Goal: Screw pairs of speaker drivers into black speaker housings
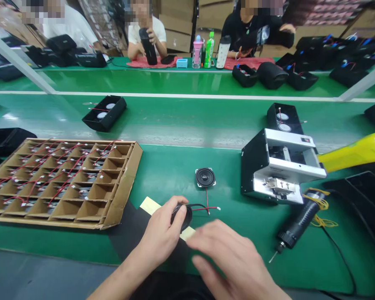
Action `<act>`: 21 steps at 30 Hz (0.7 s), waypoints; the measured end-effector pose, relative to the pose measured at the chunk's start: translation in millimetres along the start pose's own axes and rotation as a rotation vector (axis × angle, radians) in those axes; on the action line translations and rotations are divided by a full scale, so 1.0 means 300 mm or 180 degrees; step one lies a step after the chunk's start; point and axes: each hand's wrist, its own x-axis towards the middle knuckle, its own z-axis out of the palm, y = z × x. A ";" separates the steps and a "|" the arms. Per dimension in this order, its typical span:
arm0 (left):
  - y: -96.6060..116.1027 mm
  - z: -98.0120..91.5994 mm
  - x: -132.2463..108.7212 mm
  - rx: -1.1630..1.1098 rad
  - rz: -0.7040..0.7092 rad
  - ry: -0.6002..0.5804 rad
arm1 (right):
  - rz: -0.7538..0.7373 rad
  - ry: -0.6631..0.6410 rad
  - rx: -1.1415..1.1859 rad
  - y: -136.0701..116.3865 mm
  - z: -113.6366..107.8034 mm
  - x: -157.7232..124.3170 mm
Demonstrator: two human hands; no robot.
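Between the thumb and fingers of my left hand [164, 229] is a small round black speaker [186, 218], partly hidden by them. Red and black wires [203, 207] lead from it to the right. My right hand [226, 254] hovers just right of it, blurred, thumb and fingers apart, with nothing seen in it. A second small speaker [205, 178] lies on the green table beyond, its cone facing up and a red wire running toward me. Under my left hand are a black sheet [128, 233] and pale yellow paper [149, 205].
A divided cardboard tray [137, 166] with wired parts stands left. On the right are a silver-black machine [253, 171], an electric screwdriver [300, 225] and a yellow object [359, 152]. Speaker housings [104, 113] lie farther back. Several people sit across the table, one holding a black cylinder [148, 48].
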 end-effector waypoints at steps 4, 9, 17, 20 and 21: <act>0.005 0.013 -0.017 0.0203 0.0220 -0.0119 | 0.0259 0.0262 -0.0669 0.111 0.095 0.047; 0.013 -0.009 -0.057 0.0173 0.0138 -0.0184 | 0.0671 0.0379 -0.0646 0.211 0.091 0.024; 0.011 -0.043 -0.090 0.0017 0.0086 -0.0427 | 0.0460 -0.0129 -0.0849 0.214 0.086 0.009; 0.003 -0.048 -0.090 0.0076 0.0213 -0.0614 | 0.0283 -0.0208 -0.0988 0.218 0.084 0.019; 0.001 -0.048 -0.089 0.0099 0.0235 -0.0668 | 0.0210 -0.0241 -0.1013 0.218 0.080 0.025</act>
